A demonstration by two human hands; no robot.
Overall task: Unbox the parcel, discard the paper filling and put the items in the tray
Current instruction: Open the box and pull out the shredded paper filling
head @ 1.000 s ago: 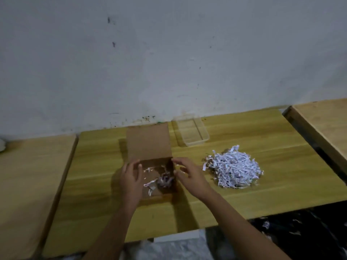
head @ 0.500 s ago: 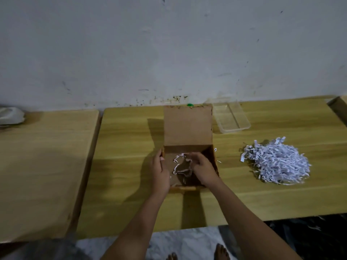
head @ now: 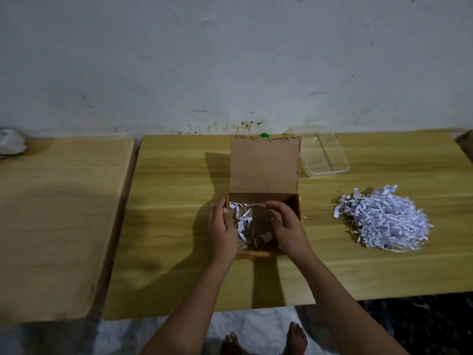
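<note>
While the left hand point(head: 222, 233) pinches the left wall of the box point(head: 294, 204), thumb over the rim, likely to stop it sliding, the right hand point(head: 288, 228) reaches inside with fingers curled; can't tell if it grips anything. Lid point(head: 265, 166) stands folded back so the opening is clear. A few shreds point(head: 243, 222) lie on the box floor. The main pile point(head: 381, 221) lies on the bench point(head: 166, 226) to the right, well apart, out of the way. Clear tray point(head: 323, 156) sits just right of the lid, handy for items; none visible in it. No items visible in the box either, as the hands cover part. Step, judged: clearing the last filling or feeling for an item.
</note>
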